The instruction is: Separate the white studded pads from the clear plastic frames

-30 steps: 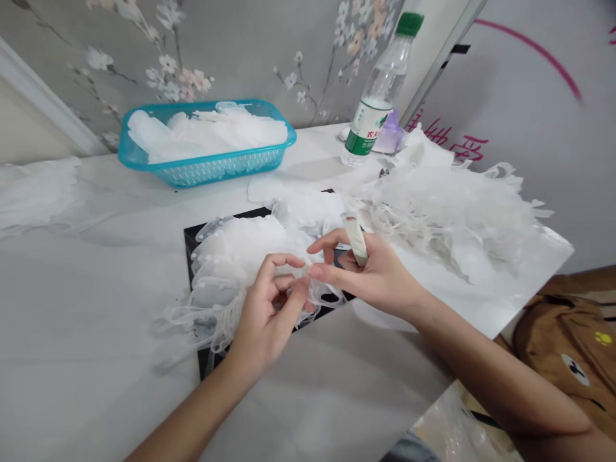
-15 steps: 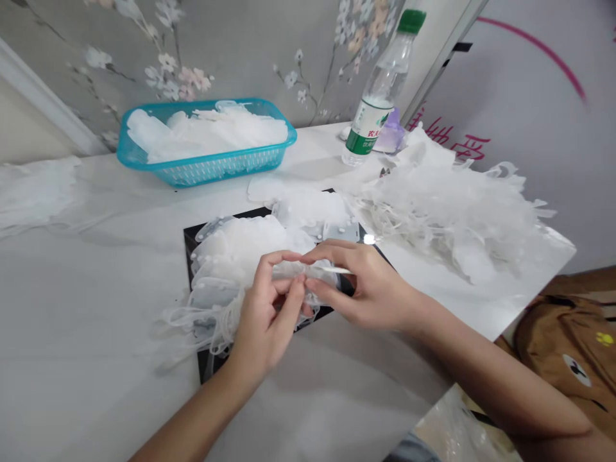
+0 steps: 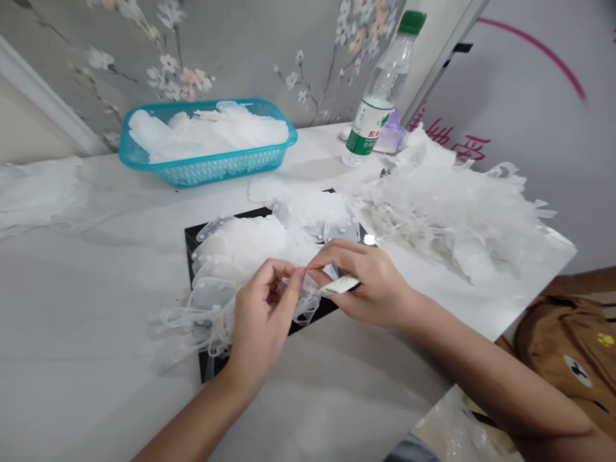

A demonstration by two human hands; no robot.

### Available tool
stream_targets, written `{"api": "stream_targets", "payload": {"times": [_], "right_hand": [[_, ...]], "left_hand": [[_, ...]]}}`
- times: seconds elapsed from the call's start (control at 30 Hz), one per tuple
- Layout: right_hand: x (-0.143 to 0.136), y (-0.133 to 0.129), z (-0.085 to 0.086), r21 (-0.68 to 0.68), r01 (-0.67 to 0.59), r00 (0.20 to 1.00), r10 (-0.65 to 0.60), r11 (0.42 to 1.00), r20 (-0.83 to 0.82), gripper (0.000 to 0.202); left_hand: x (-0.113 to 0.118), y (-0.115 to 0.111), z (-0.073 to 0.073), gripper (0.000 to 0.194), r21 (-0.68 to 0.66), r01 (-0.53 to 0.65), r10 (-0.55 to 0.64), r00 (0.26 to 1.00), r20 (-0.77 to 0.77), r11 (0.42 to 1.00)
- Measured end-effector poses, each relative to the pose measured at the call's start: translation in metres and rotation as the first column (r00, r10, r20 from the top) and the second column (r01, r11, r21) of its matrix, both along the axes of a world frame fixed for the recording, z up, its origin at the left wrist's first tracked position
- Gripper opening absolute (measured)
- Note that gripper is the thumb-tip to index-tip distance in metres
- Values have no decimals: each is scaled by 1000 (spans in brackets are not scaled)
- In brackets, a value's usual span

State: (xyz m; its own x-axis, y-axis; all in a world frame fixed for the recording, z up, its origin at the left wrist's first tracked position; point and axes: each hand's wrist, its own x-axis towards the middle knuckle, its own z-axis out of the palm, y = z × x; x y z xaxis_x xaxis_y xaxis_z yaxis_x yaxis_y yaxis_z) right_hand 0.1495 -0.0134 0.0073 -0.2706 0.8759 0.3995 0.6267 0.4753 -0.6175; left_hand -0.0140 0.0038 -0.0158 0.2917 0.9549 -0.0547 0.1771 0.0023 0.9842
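My left hand (image 3: 264, 321) is closed, thumb against fingers, on a thin translucent soft-plastic piece (image 3: 308, 298) whose looped edge hangs below the fingertips. My right hand (image 3: 373, 279) meets it fingertip to fingertip, thumb and index finger pinched together at the piece. A pale, flat, narrow strip (image 3: 341, 285) sticks out from between the right fingers; its other end is hidden in the palm. Beneath both hands, a heap of similar translucent pieces (image 3: 245, 247) with small round knobs and thin loops covers much of a black board (image 3: 191, 240).
A blue basket (image 3: 216, 167) full of white translucent pieces stands at the back. Right of it are a green-capped bottle (image 3: 370, 128) and a large pile of translucent scraps (image 3: 457, 199). More pieces (image 3: 38, 192) lie far left. A brown bag (image 3: 568, 353) is beyond the table's right edge.
The left fingers have curled in tighter. The pale strip in my right hand has turned from edge-on to flat and tilted downward. The translucent piece has shifted lower between the hands.
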Motion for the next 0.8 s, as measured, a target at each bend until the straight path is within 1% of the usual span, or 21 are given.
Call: {"api": "stream_targets", "payload": {"times": [0.1, 0.2, 0.27, 0.37, 0.4, 0.43, 0.47, 0.5, 0.53, 0.57, 0.6, 0.63, 0.7, 0.73, 0.8], "right_hand": [[3, 1, 2, 32, 72, 996, -73, 997, 43, 12], [10, 4, 2, 135, 201, 974, -213, 970, 73, 10], [16, 7, 3, 208, 310, 942, -330, 928, 67, 9], [26, 12, 3, 281, 493, 860, -511, 823, -12, 5], [30, 13, 3, 272, 546, 832, -552, 793, -60, 5], [32, 14, 4, 229, 586, 809, -575, 777, -119, 6], [34, 15, 4, 153, 605, 795, -579, 781, -183, 7], [34, 16, 4, 48, 594, 786, -566, 803, -248, 6], [34, 16, 4, -64, 552, 779, -541, 832, -318, 4], [33, 16, 4, -167, 483, 771, -508, 859, -384, 3], [31, 16, 5, -252, 405, 762, -477, 879, -438, 6], [28, 15, 4, -314, 330, 757, -448, 890, -475, 9], [23, 14, 5, -392, 204, 771, -394, 897, -501, 11], [21, 13, 5, -421, 158, 785, -372, 893, -496, 11], [18, 10, 6, -473, 88, 805, -342, 877, -484, 15]], "left_hand": [[0, 0, -1, 19, 2, -3, 3, 1000, -17, 1000], [-1, 0, -1, 20, 30, -15, 17, 998, -58, 999], [-1, 0, 0, 20, 54, -8, 12, 997, -73, 999], [0, -1, 1, 17, 66, -16, 20, 998, -59, 998], [0, -1, 1, 16, 71, -22, 27, 998, -63, 997], [1, -1, 1, 16, 80, -28, 34, 997, -69, 996], [1, -1, 2, 17, 90, -32, 39, 996, -75, 995], [2, -1, 3, 18, 97, -31, 38, 996, -75, 995], [2, 0, 4, 20, 99, -26, 33, 997, -68, 995], [2, 0, 4, 22, 98, -20, 26, 998, -56, 995], [1, 0, 5, 24, 92, -14, 18, 999, -45, 996], [1, -1, 5, 24, 79, -13, 16, 999, -31, 997], [0, -1, 7, 19, 35, -22, 22, 1000, 3, 999], [-1, -2, 7, 16, 8, -28, 28, 1000, 13, 1000], [-1, -3, 9, 21, -31, -28, 28, 1000, 4, 999]]}}
